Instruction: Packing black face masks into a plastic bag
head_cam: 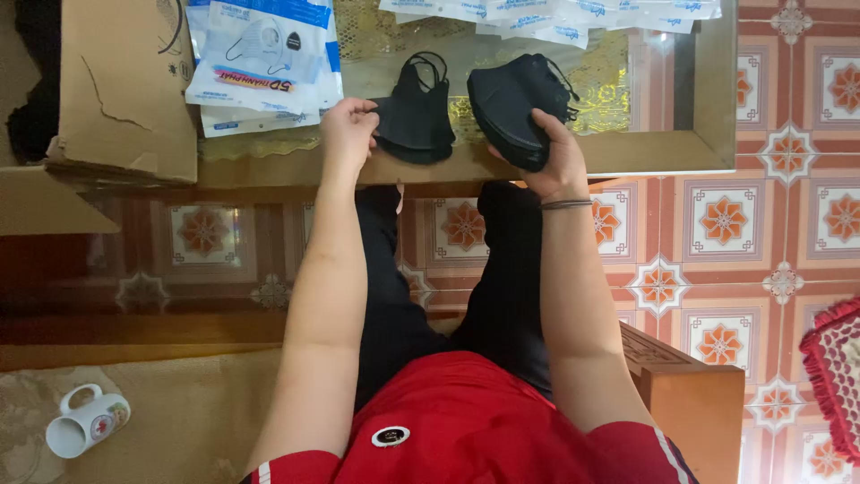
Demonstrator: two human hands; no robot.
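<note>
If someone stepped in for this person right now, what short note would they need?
Left hand: pinching the edge of a small pile of black masks lying on the glass table.
Right hand: gripping a thicker stack of black masks, lifted at the table edge.
Nearby: white and blue packets behind the left hand, more packets along the far side, cardboard box at left.
Done: masks in two piles. Left: no mask is in a packet yet.

cardboard box (125, 85) at table's left end | white-and-blue packets (264, 63) stacked beside it | more packets (555, 16) along far edge | white mug (85, 421) on its side | red fringed mat (833, 376) on patterned floor tiles (726, 220)
</note>
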